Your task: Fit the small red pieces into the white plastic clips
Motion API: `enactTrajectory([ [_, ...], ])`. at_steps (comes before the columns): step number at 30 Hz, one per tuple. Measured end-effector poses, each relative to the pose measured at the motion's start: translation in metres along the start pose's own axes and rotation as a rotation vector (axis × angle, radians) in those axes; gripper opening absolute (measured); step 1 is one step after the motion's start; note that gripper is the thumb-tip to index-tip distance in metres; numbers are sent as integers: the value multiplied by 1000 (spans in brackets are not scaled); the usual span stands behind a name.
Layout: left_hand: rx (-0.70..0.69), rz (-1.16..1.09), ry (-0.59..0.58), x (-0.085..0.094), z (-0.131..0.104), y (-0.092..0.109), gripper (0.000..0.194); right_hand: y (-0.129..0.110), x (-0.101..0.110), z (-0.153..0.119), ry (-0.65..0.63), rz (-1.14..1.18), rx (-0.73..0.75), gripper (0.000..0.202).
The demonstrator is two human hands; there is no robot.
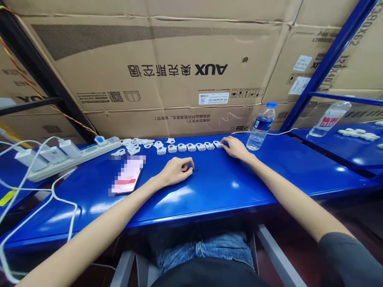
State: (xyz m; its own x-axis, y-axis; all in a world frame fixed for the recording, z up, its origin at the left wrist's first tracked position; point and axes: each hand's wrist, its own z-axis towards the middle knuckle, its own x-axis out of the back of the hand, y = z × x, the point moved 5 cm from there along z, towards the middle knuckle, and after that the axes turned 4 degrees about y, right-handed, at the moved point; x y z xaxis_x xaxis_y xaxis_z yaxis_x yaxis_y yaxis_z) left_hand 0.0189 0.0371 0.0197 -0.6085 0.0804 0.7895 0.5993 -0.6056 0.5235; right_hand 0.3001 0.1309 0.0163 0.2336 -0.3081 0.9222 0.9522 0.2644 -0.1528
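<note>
With the left hand [179, 171], a red-tipped piece [196, 170] is being pinched. Beyond, a sideways row of white pieces [191, 148] is being touched at its right end by the nearer right hand [235, 146], grip unclear.

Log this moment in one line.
Left hand: pinching small red-tipped piece | right hand: at rightmost white piece in row | phone: beside left forearm | bottle: behind right wrist

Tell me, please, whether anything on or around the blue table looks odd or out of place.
Mainly the box behind the table: its print is upside down, and a dark spot, perhaps a hole, marks its front. The white pieces at left lie jumbled beside a neat row. Nothing looks spilled.
</note>
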Motion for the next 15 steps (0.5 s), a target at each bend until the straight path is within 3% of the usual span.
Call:
enactTrajectory([
  [8,-63,53,-68,3,-1,5,18,-5,4,-1,-5,43,-42,33],
  [15,-67,84,-36,4,-2,6,19,-33,8,-7,52,62,154,35],
])
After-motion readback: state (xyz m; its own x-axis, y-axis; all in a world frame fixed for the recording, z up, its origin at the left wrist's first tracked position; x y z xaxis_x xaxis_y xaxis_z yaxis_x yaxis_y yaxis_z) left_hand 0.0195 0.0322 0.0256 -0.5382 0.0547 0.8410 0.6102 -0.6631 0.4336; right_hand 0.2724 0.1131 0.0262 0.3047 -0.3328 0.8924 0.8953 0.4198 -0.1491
